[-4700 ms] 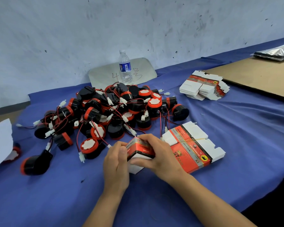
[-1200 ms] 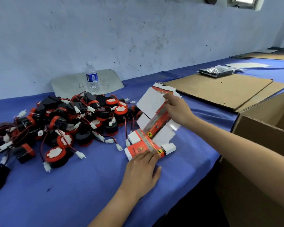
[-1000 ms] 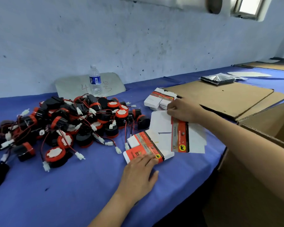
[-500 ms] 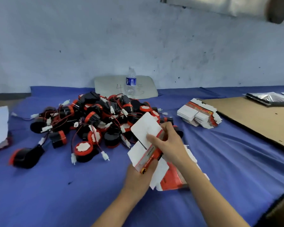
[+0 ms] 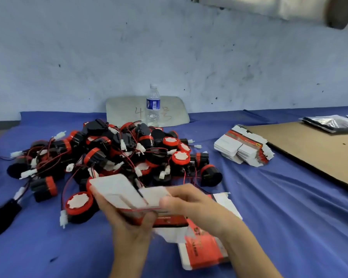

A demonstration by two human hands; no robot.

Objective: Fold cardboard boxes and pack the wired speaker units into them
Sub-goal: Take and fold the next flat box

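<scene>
Both hands hold one flat red-and-white box blank just above the blue cloth, white inner side up. My left hand grips it from below, thumb on the red edge. My right hand pinches its right flap from above. The blank is blurred with motion. Under my right wrist lies another flat red-and-white blank. Behind the hands is a heap of black-and-red wired speaker units with white plugs; one unit lies just left of my left hand.
A stack of flat box blanks sits at the right of the heap. A brown cardboard sheet covers the far right, with a silvery bag behind it. A water bottle stands before a grey board at the wall.
The view swung from the right side of the table back to the heap. My right hand brought a fresh blank from the stack; both hands now hold it, lower and flatter than half a second ago.
</scene>
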